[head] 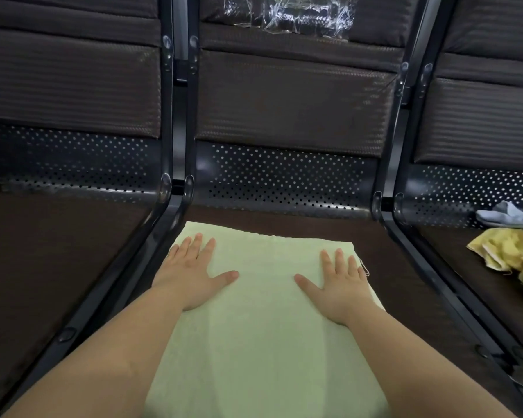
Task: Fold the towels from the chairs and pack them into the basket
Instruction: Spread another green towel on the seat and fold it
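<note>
A pale green towel [263, 312] lies spread flat on the middle chair seat [384, 285], reaching from mid-seat down to the bottom of the view. My left hand [191, 276] rests palm down on its far left part, fingers straight and spread. My right hand [338, 285] presses flat on its far right part, near the frayed corner. On the right chair seat a crumpled yellow towel [507, 251] lies with a light blue cloth [507, 217] behind it. No basket is in view.
Three dark padded chairs stand in a row, joined by black metal frames [175, 188] with perforated backs. The left seat [52, 254] holds nothing. Clear plastic wrap [296, 13] clings to the top of the middle backrest.
</note>
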A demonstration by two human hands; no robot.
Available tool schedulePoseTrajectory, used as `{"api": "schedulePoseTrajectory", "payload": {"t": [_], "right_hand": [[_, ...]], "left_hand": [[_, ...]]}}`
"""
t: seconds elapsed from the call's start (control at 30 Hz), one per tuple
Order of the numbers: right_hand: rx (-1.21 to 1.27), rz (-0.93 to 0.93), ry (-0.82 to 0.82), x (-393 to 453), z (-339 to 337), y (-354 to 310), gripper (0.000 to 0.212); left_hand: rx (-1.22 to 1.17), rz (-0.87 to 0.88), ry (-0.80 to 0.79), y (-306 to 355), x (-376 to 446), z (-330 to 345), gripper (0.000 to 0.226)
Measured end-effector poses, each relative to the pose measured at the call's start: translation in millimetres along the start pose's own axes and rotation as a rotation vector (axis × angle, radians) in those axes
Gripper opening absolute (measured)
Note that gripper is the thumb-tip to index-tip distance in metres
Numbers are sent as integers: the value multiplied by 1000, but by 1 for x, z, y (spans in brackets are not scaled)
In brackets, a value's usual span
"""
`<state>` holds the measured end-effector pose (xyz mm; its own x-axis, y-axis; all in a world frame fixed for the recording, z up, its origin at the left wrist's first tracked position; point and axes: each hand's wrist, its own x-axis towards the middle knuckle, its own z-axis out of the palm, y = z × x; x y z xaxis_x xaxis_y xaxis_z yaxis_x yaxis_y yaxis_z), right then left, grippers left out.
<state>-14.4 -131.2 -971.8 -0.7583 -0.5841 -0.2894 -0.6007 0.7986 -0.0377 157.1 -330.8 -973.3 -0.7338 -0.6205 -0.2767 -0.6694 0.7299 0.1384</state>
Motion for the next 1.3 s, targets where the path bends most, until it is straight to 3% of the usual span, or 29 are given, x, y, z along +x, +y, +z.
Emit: {"api": "schedulePoseTrajectory", "payload": {"t": [0.43,0.53,0.67,0.73,0.8,0.87,1.0,1.13,1.3], "right_hand": [[-11,-47,77,105,-9,2,90],[-2,-62,130,109,-7,2,84],[-25,-134,370,96,-10,0,66],[-47,-183,446,85,-13,-2,61],[-60,-204,420,73,-17,-6,54],[-33,-198,348,57,-21,-11,51],[3,-227,165,10,-28,-26,64],[-66,-304,-64,-50,-25,-27,75],[-54,-170,-262,-96,-34,4,86]], "left_hand": [[18,22,68,0,98,-11,89],[-43,27,152,2,99,-11,86],[-140,120,499,3,86,-12,48],[-105,145,539,3,76,-13,29],[-86,134,436,3,64,-15,24],[-66,101,302,7,49,-21,34],[129,87,13,22,8,-29,62],[117,131,-245,29,-50,-29,76],[160,152,-345,7,-111,-41,78]]}}
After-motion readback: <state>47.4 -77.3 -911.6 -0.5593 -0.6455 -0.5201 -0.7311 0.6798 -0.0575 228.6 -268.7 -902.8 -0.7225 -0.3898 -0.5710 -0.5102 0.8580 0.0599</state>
